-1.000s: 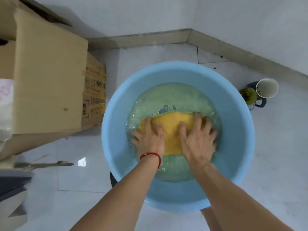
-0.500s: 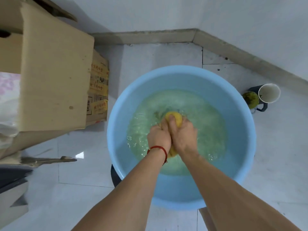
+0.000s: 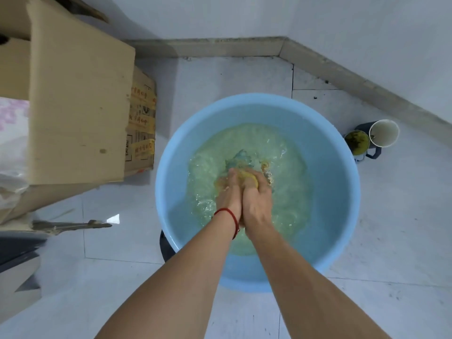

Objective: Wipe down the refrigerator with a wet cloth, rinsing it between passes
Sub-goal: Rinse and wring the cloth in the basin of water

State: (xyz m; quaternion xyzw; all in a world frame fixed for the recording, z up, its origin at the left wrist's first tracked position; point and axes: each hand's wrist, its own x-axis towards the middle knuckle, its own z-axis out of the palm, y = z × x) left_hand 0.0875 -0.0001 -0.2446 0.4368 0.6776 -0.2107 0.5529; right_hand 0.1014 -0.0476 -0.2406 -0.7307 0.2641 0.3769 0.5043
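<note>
Two hands in the basin, mid-rinse. Left hand [image 3: 228, 192] and right hand [image 3: 256, 199] are pressed side by side, fingers of both curled tight round a bunched yellow cloth [image 3: 249, 178]; only a small yellow lump shows between and above the knuckles, sitting at the water surface near the basin's middle. Red string bracelet [image 3: 231, 215] on the left wrist.

Progress, as a judgement: this looks like the rinse or wring step between passes. Refrigerator not in view, so how much of it is wiped cannot be told. Left to do, at least: squeeze out, lift the cloth, go back to wiping.

Containers: round light-blue plastic basin [image 3: 342, 187] on the tiled floor, partly filled with greenish, cloudy water [image 3: 288, 192], churned and rippled around the hands. To the right of it, near the wall, a white cup [image 3: 383, 133] lying on its side, inside looks empty, touching a dark mug [image 3: 367, 148] with something yellow-green in it; contents unclear. Open cardboard box [image 3: 78, 101] at left, interior mostly hidden.
</note>
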